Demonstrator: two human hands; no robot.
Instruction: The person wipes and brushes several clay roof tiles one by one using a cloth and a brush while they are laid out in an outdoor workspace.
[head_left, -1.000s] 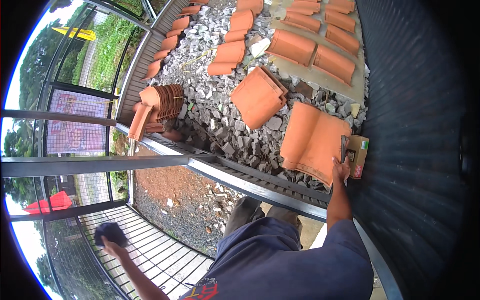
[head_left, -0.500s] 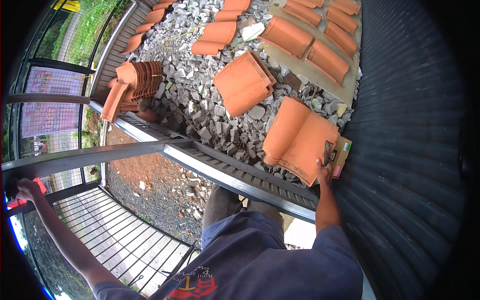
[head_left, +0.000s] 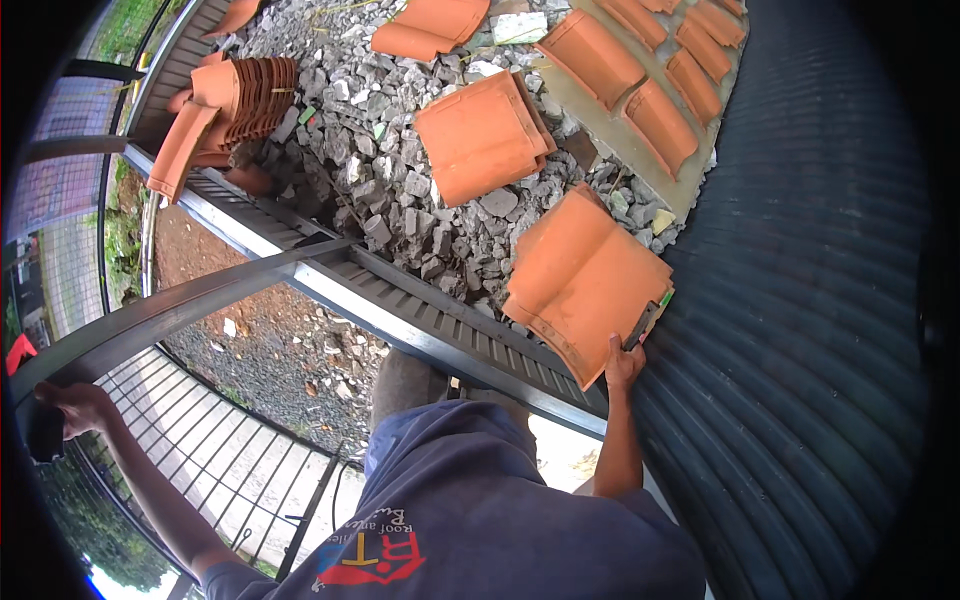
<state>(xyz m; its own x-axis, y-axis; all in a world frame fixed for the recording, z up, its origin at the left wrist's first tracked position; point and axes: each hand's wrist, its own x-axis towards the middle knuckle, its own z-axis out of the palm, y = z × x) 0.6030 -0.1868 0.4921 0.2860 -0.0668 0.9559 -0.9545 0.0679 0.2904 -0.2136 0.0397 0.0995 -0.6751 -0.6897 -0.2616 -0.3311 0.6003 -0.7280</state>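
One dark object (head_left: 45, 432), its kind unclear, is in the left hand (head_left: 78, 408) at far left, just beside the beam (head_left: 190, 290). The fingers are bent round its edge and partly hidden; their exact spread cannot be told. Hold the object securely and allow the knuckles clearance from the beam.

At right, the right hand (head_left: 624, 362) has its fingers closed round the handle of a dark tool (head_left: 641, 325). The tile (head_left: 590, 285) lies on the rubble (head_left: 430, 215) just beyond that hand, with the tool along its right edge (whether the palm also bears on the tile cannot be told). Grip the tool firmly, apply pressure gradually, and avoid a sharp load on the corner, which could chip. Check the footing of the tile; loose rubble may shift.

Quantities, left to right:
- Leaning tile (head_left: 180, 150): one.
- Left stack (head_left: 262, 95): one, its edges too close to count.
- Middle stack (head_left: 480, 140): one, at least two tiles.
- Tile at the tool: one.
- Strip (head_left: 635, 148): one, bearing at least six tiles.
- Corrugated wall (head_left: 800, 300): one.
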